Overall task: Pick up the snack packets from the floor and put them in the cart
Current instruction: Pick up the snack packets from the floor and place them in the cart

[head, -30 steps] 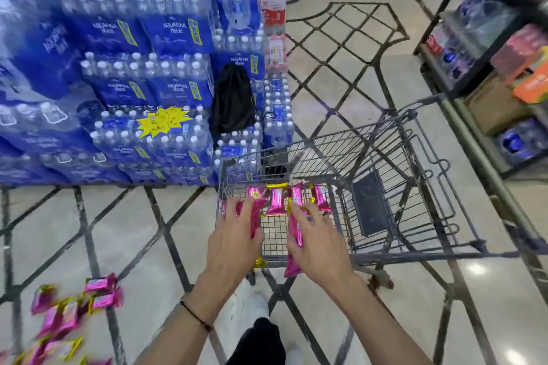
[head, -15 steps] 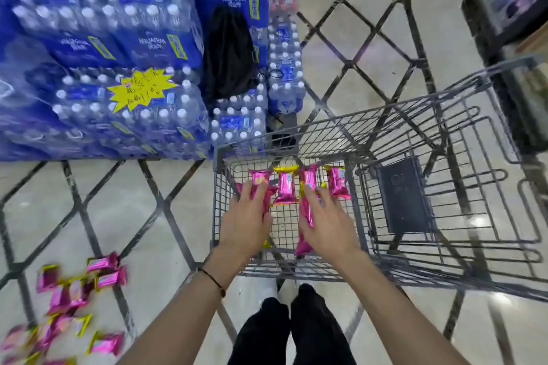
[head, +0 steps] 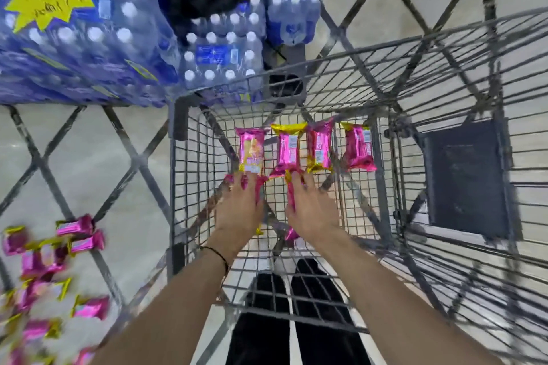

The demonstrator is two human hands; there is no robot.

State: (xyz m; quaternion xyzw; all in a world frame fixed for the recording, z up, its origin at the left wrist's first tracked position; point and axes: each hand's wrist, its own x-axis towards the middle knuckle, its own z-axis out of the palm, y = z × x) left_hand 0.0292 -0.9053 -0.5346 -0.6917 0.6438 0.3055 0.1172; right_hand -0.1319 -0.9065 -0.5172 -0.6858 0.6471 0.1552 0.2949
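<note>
Handling: the snack packets look light, soft and crinkly, with slick foil that could slide out of a loose grip; I judge it best to pinch one across its middle or by a crimped end, gently, since the contents may crush
Look: shiny pink foil wrappers with yellow ends and small printed labels (motion blur hides the print)
Left hand (head: 240, 210): palm down inside the cart (head: 439, 157), fingers together and flat over a packet (head: 258, 187) whose pink edge shows beside them; I cannot tell whether it is gripped or only pressed down
Right hand (head: 312, 212): likewise palm down, fingers (head: 308, 184) slightly spread over another packet (head: 291, 201) that shows pink along the thumb side
In the cart: a row of four packets (head: 318, 145) lies flat on the wire floor just beyond the fingertips, side by side
On the floor: a loose pile of packets (head: 44, 261) remains at the lower left, well apart from the cart
Progress: partly done, most packets are not yet picked up
</note>
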